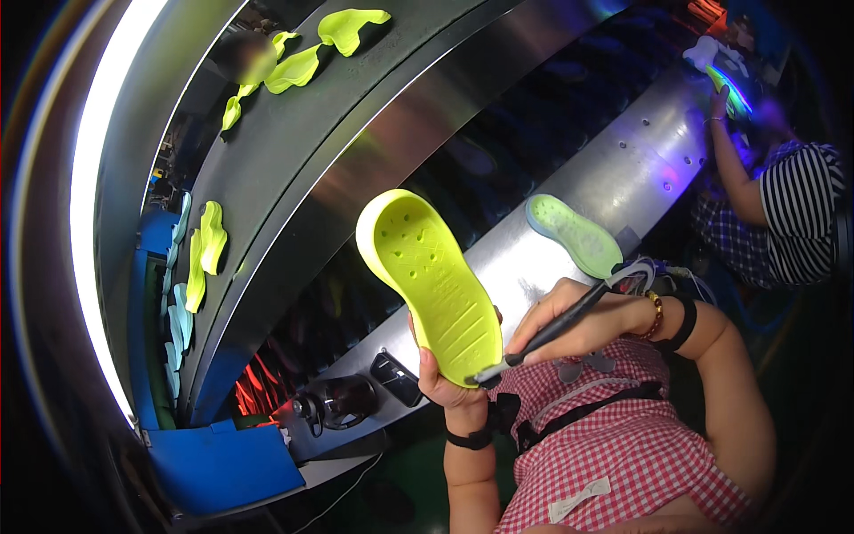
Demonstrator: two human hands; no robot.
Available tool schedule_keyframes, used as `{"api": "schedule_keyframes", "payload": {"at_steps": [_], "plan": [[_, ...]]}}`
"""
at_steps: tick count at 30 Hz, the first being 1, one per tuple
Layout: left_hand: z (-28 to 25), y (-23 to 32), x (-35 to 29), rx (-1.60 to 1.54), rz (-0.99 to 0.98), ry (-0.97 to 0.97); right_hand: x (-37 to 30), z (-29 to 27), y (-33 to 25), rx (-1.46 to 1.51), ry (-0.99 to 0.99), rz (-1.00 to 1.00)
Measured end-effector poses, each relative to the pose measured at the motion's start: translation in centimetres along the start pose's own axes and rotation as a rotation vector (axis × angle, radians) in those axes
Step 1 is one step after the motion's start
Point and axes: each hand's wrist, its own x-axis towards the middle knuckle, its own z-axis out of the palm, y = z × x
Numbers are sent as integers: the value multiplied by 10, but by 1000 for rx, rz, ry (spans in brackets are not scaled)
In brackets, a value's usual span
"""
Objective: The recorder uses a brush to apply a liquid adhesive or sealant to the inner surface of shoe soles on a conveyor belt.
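Note:
A lime-yellow shoe sole [445, 285] stands tilted in front of me, its holed, ridged face turned my way. My left hand [438, 381] grips it near its lower end; the thumb shows at the edge, and most of the fingers are hidden behind. A slim black-handled brush [562, 323] is closed in my right hand [583, 334]. Its tip touches the lower end of the sole, by the rim. On the metal bench beyond my right hand lies a pale green sole [574, 233] with a bluish edge.
A curved dark conveyor [294, 133] carries lime pieces [294, 69] and more soles [212, 236]. Light blue soles [182, 316] line its left side. On the metal bench [507, 271] are a phone [396, 378] and dark jug [342, 402]. A co-worker [801, 209] handles a sole far right.

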Motion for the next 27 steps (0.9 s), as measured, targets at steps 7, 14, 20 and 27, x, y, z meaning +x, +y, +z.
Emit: {"api": "schedule_keyframes", "payload": {"at_steps": [7,14,20,27], "plan": [[-2,12,7,-124,-140,-129,-13,9,3,-20,-199,-169],[19,22,8,182,-594,-43,-10,-23,-4,-213,-357,-240],[18,25,1,251,-777,-58,-12,-21,6,-203,-445,-298],[14,27,-6,262,-844,1,-20,-39,-6,-284,-400,-226]]}}
